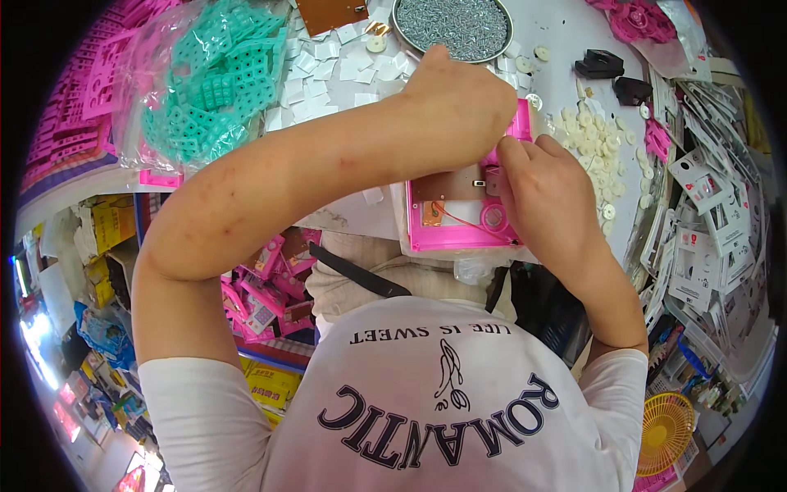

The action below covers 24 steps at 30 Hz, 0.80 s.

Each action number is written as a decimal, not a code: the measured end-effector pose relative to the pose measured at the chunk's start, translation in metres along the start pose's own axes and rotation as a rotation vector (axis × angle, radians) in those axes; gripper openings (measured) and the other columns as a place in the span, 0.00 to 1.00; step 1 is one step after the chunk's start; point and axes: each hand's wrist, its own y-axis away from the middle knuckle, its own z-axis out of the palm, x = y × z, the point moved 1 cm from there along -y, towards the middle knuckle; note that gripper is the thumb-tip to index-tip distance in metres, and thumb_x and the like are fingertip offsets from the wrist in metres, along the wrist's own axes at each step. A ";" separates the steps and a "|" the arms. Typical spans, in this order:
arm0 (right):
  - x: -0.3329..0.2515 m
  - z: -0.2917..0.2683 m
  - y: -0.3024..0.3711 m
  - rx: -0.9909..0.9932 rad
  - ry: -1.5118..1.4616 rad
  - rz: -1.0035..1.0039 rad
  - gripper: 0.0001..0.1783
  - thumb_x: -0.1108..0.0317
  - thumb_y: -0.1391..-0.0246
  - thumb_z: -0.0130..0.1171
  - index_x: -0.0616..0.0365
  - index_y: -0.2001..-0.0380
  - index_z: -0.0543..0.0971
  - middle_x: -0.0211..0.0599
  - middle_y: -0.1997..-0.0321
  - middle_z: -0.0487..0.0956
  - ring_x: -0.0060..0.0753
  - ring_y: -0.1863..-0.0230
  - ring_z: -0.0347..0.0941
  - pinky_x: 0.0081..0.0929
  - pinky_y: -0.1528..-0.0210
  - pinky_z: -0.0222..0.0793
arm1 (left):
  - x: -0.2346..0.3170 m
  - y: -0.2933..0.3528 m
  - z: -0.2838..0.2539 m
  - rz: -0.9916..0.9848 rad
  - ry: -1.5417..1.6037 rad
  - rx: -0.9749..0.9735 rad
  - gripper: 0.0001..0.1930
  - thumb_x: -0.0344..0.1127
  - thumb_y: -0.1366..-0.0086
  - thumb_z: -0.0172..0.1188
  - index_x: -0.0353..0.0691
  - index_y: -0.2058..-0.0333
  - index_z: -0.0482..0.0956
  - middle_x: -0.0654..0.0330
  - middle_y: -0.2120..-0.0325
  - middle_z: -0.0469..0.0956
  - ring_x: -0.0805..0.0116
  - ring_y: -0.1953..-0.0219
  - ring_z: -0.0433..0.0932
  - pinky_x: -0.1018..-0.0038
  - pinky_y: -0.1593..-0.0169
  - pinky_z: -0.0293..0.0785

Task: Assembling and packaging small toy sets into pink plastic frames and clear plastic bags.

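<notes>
In front of me lies an open pink plastic case (pixel 457 238). Inside it are a brown circuit board (pixel 445 186), a small orange piece (pixel 432 214) with a thin wire, and a round pink part (pixel 493 217). My left hand (pixel 469 105) is bent over the far part of the case, closed, its fingertips hidden beneath it. At the right side of the case my right hand (pixel 551 193) is closed too, fingers curled down near the left one. What either hand grips is hidden from view.
A round tray of small screws (pixel 453 25) stands at the far side. White square pieces (pixel 316 78) lie left of it, cream discs (pixel 592 135) at right. A bag of teal button pads (pixel 215 90) and stacked pink parts (pixel 78 107) fill the left; printed cards (pixel 705 238) line the right.
</notes>
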 end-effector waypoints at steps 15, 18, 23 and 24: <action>0.030 0.030 -0.007 0.247 -0.387 0.103 0.06 0.71 0.54 0.68 0.53 0.69 0.85 0.37 0.42 0.77 0.55 0.38 0.58 0.49 0.35 0.55 | -0.009 0.011 0.011 -0.017 0.134 0.108 0.05 0.33 0.44 0.65 0.39 0.73 0.83 0.54 0.75 0.82 0.51 0.67 0.82 0.54 0.58 0.73; 0.030 0.027 -0.009 0.220 -0.328 0.085 0.06 0.71 0.54 0.67 0.54 0.70 0.84 0.38 0.42 0.77 0.56 0.38 0.59 0.50 0.34 0.55 | -0.009 0.011 0.012 -0.012 0.130 0.121 0.05 0.33 0.43 0.64 0.39 0.73 0.83 0.54 0.75 0.82 0.51 0.66 0.82 0.54 0.59 0.73; 0.030 0.024 -0.010 0.209 -0.354 0.054 0.07 0.72 0.57 0.66 0.57 0.71 0.82 0.39 0.43 0.77 0.59 0.38 0.60 0.51 0.35 0.58 | -0.009 0.012 0.015 -0.025 0.125 0.138 0.05 0.34 0.42 0.63 0.40 0.74 0.83 0.55 0.75 0.81 0.51 0.66 0.81 0.54 0.59 0.72; 0.029 0.021 -0.012 0.208 -0.316 0.024 0.07 0.72 0.57 0.67 0.57 0.71 0.81 0.39 0.43 0.77 0.59 0.38 0.61 0.51 0.36 0.59 | -0.009 0.013 0.017 -0.022 0.119 0.158 0.05 0.34 0.42 0.63 0.40 0.74 0.83 0.54 0.76 0.81 0.51 0.66 0.82 0.54 0.59 0.72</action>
